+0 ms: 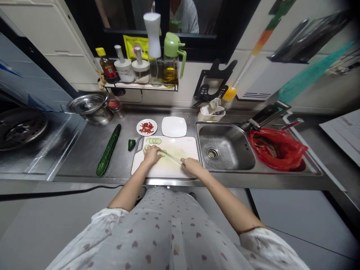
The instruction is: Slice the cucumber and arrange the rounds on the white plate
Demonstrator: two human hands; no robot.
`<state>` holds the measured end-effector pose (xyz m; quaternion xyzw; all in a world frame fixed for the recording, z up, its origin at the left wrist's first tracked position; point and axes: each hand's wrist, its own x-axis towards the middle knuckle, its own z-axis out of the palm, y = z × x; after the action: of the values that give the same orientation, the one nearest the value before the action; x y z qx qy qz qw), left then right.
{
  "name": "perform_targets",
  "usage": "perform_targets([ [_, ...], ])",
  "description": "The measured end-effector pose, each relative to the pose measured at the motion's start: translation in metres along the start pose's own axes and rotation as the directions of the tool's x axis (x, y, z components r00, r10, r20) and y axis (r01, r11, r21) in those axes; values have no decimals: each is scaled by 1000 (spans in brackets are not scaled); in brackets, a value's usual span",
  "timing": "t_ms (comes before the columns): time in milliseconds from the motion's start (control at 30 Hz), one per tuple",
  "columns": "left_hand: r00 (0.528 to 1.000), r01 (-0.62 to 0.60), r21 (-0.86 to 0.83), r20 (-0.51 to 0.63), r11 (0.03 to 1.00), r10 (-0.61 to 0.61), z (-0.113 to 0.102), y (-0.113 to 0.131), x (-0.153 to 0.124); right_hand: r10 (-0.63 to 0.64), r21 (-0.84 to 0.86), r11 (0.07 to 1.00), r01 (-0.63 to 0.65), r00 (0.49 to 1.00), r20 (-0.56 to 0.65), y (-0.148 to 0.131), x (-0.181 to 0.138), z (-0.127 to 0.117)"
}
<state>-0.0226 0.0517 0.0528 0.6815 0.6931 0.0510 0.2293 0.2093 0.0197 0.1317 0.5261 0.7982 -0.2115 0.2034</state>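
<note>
A white cutting board (168, 170) lies on the steel counter, with a row of thin cucumber slices (153, 141) near its top left. My left hand (152, 155) rests over the board's left side, fingers bent and pressed on more cucumber slices, which they partly cover. My right hand (192, 166) grips the handle of a knife (173, 158). The blade lies low over the board, pointing left, its tip by my left fingers and a slice. Left of the board are a cut cucumber end (131, 144) and a whole cucumber (109, 150).
Behind the board stand a plate of chopped red pieces (146, 128) and a white plate (174, 126). A sink (227, 146) adjoins on the right, with a red plastic bag (277, 150) beyond. A lidded pot (91, 108) sits back left, below a condiment shelf (143, 86).
</note>
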Motion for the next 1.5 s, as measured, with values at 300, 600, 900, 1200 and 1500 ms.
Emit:
perform_targets([
  [300,1000,-3,-3,3,1000,3,-2,2,0,232,252,950,-187,959,-162,13,-9,40],
  [600,1000,13,12,-1,1000,-13,-4,9,0,324,336,902,-269,938,-119,9,-4,47],
  [900,997,73,8,-29,997,-73,2,19,4,346,326,897,-297,933,-101,3,0,49],
  [1200,996,91,-29,-7,995,-91,-3,24,1,356,314,895,-317,931,-74,2,1,49],
  [1500,985,160,-184,-35,970,-170,-1,25,-8,366,325,888,-326,928,-71,0,3,51],
])
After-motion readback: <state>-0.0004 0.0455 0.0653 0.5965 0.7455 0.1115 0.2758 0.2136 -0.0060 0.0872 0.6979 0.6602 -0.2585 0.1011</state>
